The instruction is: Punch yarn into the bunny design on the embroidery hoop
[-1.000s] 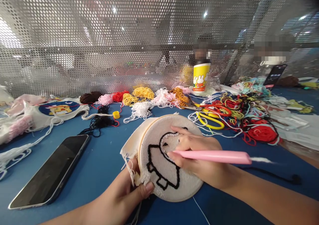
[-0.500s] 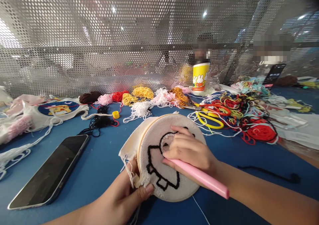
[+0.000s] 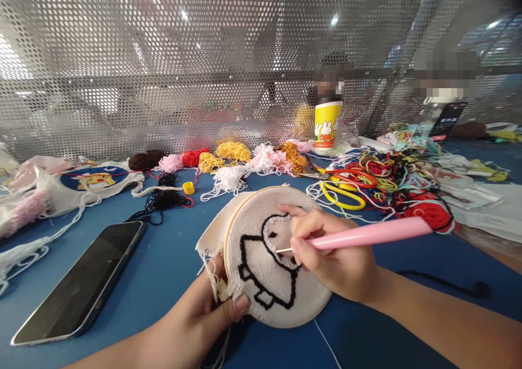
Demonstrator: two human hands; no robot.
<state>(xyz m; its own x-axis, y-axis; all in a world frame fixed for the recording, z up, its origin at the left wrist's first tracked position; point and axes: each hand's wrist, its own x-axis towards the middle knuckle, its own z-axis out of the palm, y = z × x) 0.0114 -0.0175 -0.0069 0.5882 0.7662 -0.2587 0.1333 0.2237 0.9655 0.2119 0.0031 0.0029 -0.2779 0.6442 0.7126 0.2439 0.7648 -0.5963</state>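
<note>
My left hand (image 3: 216, 309) grips the lower left edge of a round embroidery hoop (image 3: 229, 227), thumb in front and fingers behind. The white cloth (image 3: 261, 265) stretched in it carries a figure outlined in thick black yarn, with a patch of pale loops inside the head outline. My right hand (image 3: 334, 254) is closed around a pink punch needle (image 3: 371, 233), whose handle points to the right. Its thin metal tip touches or nearly touches the cloth at the lower edge of the head. A white thread (image 3: 326, 342) hangs below the hoop.
A phone (image 3: 81, 282) lies at left. Yarn bundles (image 3: 232, 152) line the back, with yellow-handled scissors (image 3: 345, 195) beside a tangled yarn heap (image 3: 383, 167). A yellow cup (image 3: 327, 124) stands before a perforated metal screen (image 3: 204, 59). Black yarn (image 3: 444, 283) lies at right.
The punch needle's handle has swung up and to the right, from pointing down at the lower right. My right hand has turned with it, uncovering more of the figure. My left hand keeps its hold.
</note>
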